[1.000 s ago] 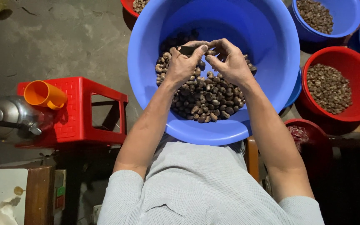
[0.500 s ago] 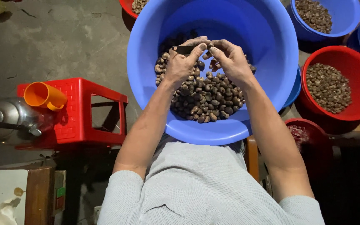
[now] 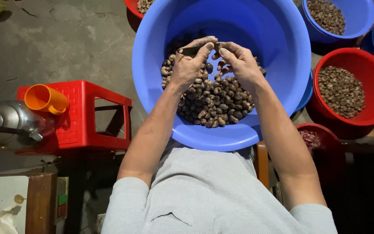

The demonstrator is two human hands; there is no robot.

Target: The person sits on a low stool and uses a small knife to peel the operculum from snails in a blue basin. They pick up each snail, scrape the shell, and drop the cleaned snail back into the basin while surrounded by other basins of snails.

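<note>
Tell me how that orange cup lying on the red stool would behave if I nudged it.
The orange cup lies on its side on the red stool, so it would probably roll. It looks like thin plastic, likely light and easily knocked off. Its handle, if any, is hidden.

free: bare far half of blue basin (image 3: 256, 26) | blocked: nut pile (image 3: 215, 102) near side
</note>
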